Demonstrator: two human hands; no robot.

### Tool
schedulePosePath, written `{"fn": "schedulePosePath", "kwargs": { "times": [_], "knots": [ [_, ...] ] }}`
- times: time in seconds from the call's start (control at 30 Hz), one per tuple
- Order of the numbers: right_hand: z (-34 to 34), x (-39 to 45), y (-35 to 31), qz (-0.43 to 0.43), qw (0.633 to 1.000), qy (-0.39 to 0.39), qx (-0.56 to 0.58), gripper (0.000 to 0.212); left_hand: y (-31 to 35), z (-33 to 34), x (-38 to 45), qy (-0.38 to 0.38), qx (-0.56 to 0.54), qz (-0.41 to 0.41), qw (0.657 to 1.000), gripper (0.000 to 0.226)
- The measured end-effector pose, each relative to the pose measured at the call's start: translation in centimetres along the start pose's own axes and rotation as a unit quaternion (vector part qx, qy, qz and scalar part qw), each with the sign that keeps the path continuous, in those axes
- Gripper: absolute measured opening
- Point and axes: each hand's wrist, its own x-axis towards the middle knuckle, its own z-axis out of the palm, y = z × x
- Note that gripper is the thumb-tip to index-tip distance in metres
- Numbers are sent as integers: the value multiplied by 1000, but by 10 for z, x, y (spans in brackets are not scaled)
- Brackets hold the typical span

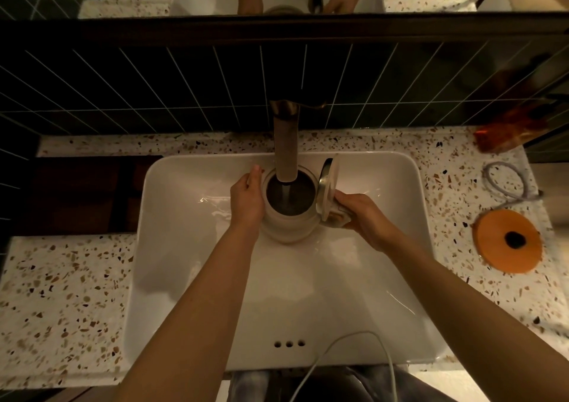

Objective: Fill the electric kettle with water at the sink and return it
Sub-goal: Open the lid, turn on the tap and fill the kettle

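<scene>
The electric kettle (pixel 289 216), cream-coloured and round-bodied, is held upright inside the white sink (pixel 184 247), directly under the spout of the tap (pixel 285 152); a thin stream of water (pixel 286 196) falls into its dark open mouth; its lid (pixel 327 186) stands hinged up on the right side, tilted away from the opening. The left hand (pixel 248 201) lies flat against the kettle's left wall, fingers (pixel 255 175) extended along the body and pressed to it rather than curled round it; the right hand (pixel 361 215) is closed around the handle at the kettle's right, just below the raised lid. On the speckled terrazzo worktop (pixel 61 294) to the right of the sink sits the round orange kettle base (pixel 508 244) with a dark centre contact, well apart from the kettle; a grey cord (pixel 505 183) coils behind it; an amber bottle (pixel 508 130) lies near the dark tiled wall (pixel 154 87). A white cable (pixel 345 340) arcs over the sink's near edge.
</scene>
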Motion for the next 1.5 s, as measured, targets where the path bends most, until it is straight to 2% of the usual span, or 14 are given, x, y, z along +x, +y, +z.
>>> {"fn": "schedulePosePath", "kwargs": {
  "times": [0.17, 0.33, 0.57, 0.87, 1.3, 1.5],
  "knots": [
    [3, -2, 3, -14, 1000, 5, 10, 47, 1, -2, 2, -8, -16, -12, 1000, 44],
    [3, -4, 7, -16, 999, 6, 47, 33, 1, -2, 1, -6, -19, -18, 1000, 44],
    [3, -5, 10, -24, 997, 7, 68, 47, 0, -4, 0, -17, -23, -21, 999, 46],
    [7, -7, 8, -33, 994, -36, 95, 29, 0, -7, 0, -19, -19, -31, 999, 44],
    [10, -8, 3, -36, 992, -51, 106, 29, 1, -10, 1, -27, -21, -24, 999, 27],
    [9, -5, 4, -32, 990, -45, 129, 29, 3, -14, 3, -34, -10, -26, 999, 29]
  ]
}}
